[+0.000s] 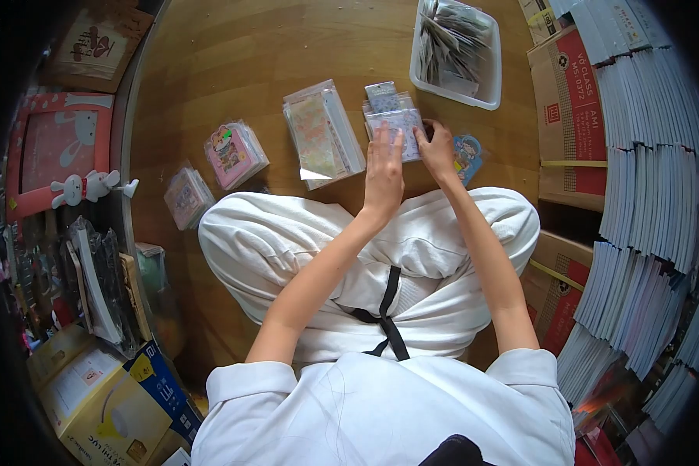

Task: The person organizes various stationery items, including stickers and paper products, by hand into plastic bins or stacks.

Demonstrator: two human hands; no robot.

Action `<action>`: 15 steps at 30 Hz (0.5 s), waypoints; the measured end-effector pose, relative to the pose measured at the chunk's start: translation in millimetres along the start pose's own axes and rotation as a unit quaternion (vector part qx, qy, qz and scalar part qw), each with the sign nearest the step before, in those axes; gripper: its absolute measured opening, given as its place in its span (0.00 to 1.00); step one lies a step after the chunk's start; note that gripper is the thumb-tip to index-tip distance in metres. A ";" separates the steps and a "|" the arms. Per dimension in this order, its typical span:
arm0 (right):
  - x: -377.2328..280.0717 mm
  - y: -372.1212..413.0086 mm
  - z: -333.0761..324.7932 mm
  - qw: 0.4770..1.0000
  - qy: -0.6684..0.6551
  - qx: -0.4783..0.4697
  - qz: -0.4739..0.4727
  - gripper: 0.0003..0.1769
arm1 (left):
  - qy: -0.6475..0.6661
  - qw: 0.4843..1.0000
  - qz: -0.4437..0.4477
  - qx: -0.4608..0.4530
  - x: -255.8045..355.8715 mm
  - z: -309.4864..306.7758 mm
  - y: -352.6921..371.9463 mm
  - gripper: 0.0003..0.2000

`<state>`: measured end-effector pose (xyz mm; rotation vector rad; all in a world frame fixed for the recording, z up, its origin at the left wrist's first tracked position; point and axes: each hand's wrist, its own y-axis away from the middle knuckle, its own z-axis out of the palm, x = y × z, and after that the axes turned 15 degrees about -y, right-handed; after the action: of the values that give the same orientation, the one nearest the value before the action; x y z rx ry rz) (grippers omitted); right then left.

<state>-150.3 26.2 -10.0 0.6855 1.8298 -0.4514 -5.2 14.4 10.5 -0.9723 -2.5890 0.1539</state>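
- The pile of small sleeved packets [394,117] lies on the floor [248,46], nearer to its right edge than to its left
- The left hand [384,172] is flat on the pile, fingers straight; the right hand [438,147] bends at the pile's right side, but I cannot tell if its fingers grip
- The packets seem light, thin and slippery, probably easy to crease; better to hold them by both side edges
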 end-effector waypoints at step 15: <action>-2.7 -11.9 -73.6 0.954 0.243 0.117 0.132 0.30 | -0.031 0.997 0.072 -0.008 -7.7 11.1 2.3 0.24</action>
<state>-210.2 60.8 18.0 1.2771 2.1162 -0.3406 -2.7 11.4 -2.6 -1.1786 -2.5785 0.2052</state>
